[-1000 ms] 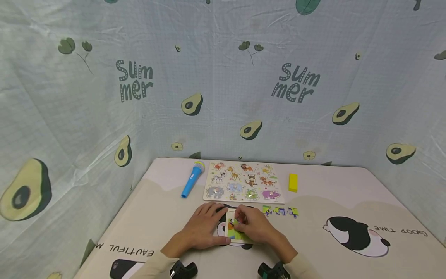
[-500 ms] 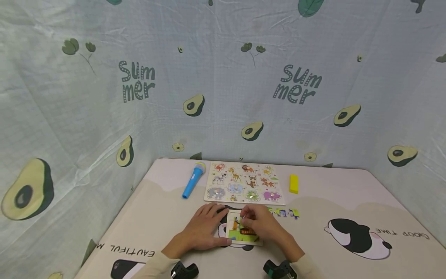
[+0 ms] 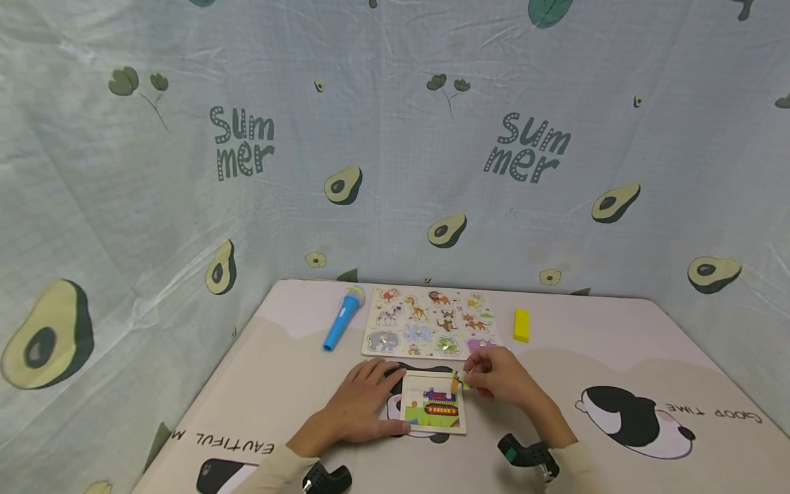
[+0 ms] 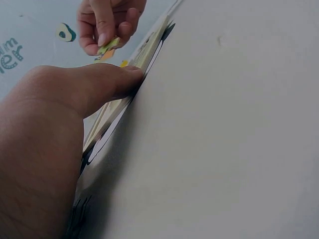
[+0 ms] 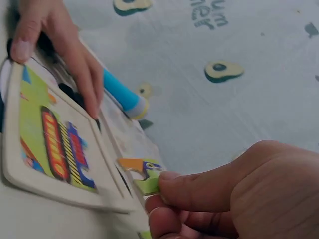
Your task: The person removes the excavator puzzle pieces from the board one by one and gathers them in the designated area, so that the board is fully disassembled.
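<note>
A small framed jigsaw board (image 3: pixel 434 431) lies on the table, with pieces of a red and purple tracked vehicle on green across its lower part. Bare wood shows in its upper part. My left hand (image 3: pixel 361 405) rests along the board's left side, thumb on the near corner and index finger at the far corner, fingers fairly straight. My right hand (image 3: pixel 503 377) pinches a jigsaw piece (image 5: pixel 146 184) in green, orange and purple between thumb and fingers. That piece is held at the board's upper right edge. In the left wrist view, it appears raised beyond the board.
Behind the board lies an animal peg puzzle (image 3: pixel 426 322). A blue toy microphone (image 3: pixel 341 322) is at its left, and a yellow block (image 3: pixel 521 325) at its right. A printed cloth (image 3: pixel 382 137) hangs behind the table. The right hand hides the area just beyond the board's right side.
My right hand has moved right from over the board to its upper right edge, lifting out a piece. The upper left of the picture is now bare. My left hand stays in place.
</note>
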`<state>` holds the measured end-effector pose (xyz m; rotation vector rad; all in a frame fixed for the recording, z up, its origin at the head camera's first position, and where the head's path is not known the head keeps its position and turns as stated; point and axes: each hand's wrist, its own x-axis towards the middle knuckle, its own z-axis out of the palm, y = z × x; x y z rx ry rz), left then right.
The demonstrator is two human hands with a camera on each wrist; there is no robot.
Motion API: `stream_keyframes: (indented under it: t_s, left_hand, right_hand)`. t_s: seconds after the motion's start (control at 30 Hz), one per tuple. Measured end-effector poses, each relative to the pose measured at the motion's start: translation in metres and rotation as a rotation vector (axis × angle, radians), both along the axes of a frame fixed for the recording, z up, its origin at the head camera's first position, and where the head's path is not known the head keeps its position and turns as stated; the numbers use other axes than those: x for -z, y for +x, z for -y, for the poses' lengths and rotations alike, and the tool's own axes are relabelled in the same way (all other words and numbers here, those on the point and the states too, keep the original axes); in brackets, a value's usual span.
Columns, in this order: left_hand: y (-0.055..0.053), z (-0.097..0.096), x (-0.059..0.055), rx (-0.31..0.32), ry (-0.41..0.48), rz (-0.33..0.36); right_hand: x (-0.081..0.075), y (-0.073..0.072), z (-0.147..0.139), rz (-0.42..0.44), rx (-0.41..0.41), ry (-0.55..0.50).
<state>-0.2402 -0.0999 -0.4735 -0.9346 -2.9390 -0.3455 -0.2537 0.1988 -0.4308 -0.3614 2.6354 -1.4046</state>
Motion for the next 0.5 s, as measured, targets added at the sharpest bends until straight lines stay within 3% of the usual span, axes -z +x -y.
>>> stream_keyframes:
  t_s: [0.2, 0.5]
  left_hand:
    - [0.001, 0.0, -0.001, 0.003, 0.007, 0.006]
    - [0.0, 0.0, 0.0, -0.01, -0.009, 0.018]
  right_hand:
    - [0.003, -0.003, -0.018, 0.047, 0.027, 0.035]
    - [0.009, -0.005, -0.023, 0.104, 0.093, 0.093]
